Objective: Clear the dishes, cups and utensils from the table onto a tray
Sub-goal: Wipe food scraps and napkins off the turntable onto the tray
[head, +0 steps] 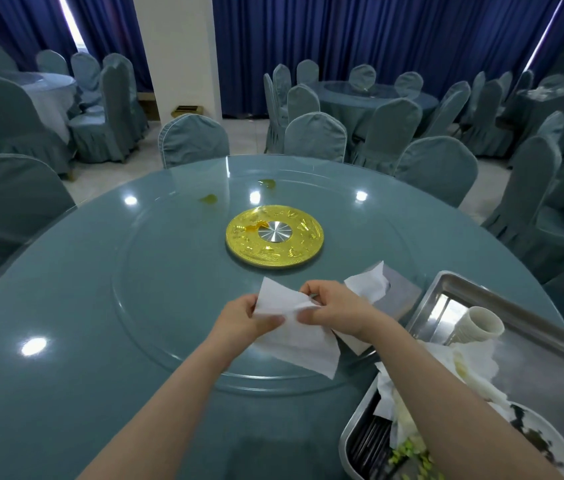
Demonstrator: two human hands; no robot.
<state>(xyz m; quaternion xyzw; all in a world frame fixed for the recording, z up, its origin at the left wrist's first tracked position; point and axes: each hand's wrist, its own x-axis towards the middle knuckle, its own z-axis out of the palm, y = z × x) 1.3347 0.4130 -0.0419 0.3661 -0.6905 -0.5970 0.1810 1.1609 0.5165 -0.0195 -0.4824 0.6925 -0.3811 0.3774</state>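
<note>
A white paper napkin (294,337) hangs above the glass turntable (156,271), held between both hands. My left hand (242,322) pinches its left edge and my right hand (334,311) pinches its right edge. At the right stands a metal tray (530,368) holding stacked cream cups (478,325), crumpled used napkins (460,365), a dirty plate (533,438), dark utensils (370,441) and green food scraps (412,459). Just behind my right hand lies a grey tissue box (402,292) with a tissue sticking up.
The round blue table (48,375) has a gold centre disc (273,235) with a sauce smear. Two yellow-green spills (208,199) mark the far glass. Covered chairs (194,140) ring the table, and other tables stand behind.
</note>
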